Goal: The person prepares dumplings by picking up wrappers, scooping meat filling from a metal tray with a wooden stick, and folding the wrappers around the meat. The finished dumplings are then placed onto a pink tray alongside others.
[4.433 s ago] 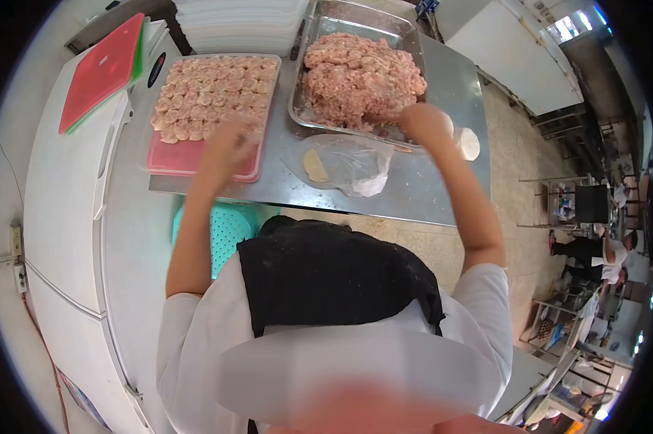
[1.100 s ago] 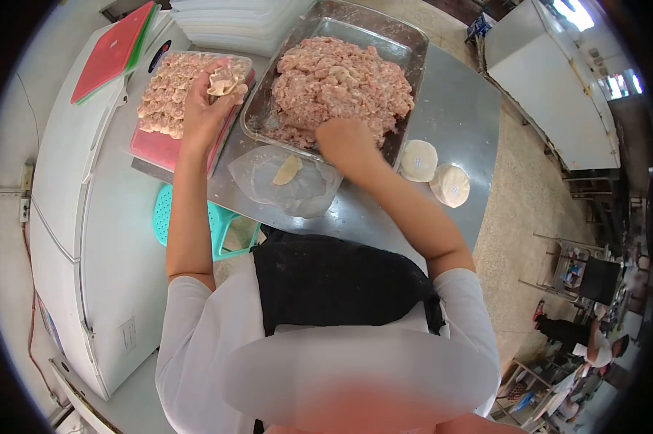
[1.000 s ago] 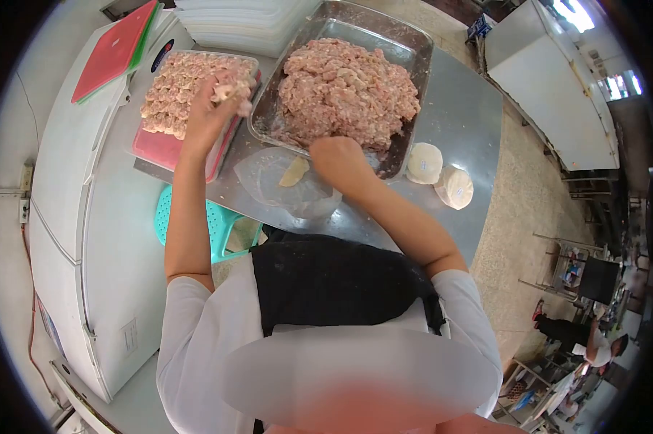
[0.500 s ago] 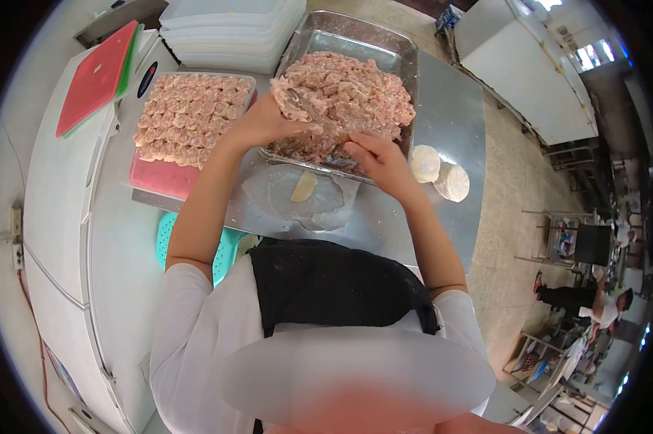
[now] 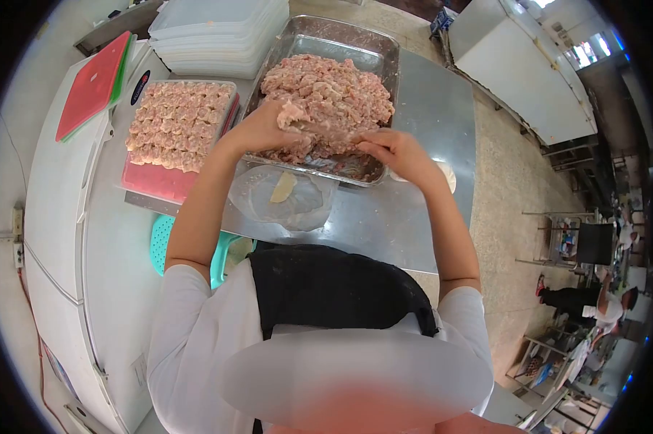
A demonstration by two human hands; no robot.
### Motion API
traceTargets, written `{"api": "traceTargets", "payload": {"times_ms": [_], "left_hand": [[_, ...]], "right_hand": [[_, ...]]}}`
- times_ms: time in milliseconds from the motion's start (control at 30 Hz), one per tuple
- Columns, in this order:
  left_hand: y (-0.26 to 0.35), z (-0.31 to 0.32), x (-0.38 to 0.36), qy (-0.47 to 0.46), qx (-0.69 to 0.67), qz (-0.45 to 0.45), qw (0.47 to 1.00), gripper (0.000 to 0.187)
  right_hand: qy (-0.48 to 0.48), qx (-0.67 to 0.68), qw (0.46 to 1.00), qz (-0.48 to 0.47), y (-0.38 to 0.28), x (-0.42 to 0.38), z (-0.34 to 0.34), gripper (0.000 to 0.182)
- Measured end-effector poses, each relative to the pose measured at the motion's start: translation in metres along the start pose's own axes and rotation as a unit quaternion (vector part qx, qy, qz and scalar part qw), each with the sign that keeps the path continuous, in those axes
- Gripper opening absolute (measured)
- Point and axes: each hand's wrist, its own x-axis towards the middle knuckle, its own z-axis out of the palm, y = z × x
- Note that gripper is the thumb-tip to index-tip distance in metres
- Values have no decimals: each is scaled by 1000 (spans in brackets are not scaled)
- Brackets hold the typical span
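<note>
A large mound of minced meat filling (image 5: 333, 90) lies in a steel tray (image 5: 308, 36). My left hand (image 5: 265, 129) is at the tray's near left side, curled round a lump of the filling. Over the tray's near right part is my right hand (image 5: 395, 150), its fingers closed; what they hold is too small to make out. In front of the tray lies a clear plastic sheet (image 5: 304, 206) with a pale round wrapper (image 5: 283, 187) on it. Left of the tray, rows of filled dumplings (image 5: 178, 119) sit on a container over a pink tray (image 5: 156, 181).
Stacked clear containers (image 5: 218, 43) stand behind the dumplings. Red and green boards (image 5: 95, 83) lie at the left. Pale round stacks (image 5: 446, 176) are partly hidden by my right arm. A turquoise basket (image 5: 219, 260) is below the table edge. Another person (image 5: 607, 307) stands far right.
My right hand has moved right and away from my left hand. The tray, dumplings and table appear shifted slightly left in view. My right forearm now covers more of the pale stacks.
</note>
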Motion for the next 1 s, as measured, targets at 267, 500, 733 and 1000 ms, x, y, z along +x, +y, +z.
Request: {"api": "traceTargets", "payload": {"times_ms": [267, 500, 733, 1000], "left_hand": [[18, 34, 21, 62, -99, -119, 986, 60], [49, 33, 10, 169, -11, 44, 985, 66], [53, 35, 20, 68, -4, 8, 998, 45], [14, 48, 31, 74, -147, -140, 976, 45]], "right_hand": [[89, -249, 960, 91, 41, -6, 20, 23], [54, 163, 981, 91, 33, -45, -48, 31], [-7, 113, 994, 1, 47, -24, -20, 33], [130, -136, 981, -51, 43, -11, 9, 26]]}}
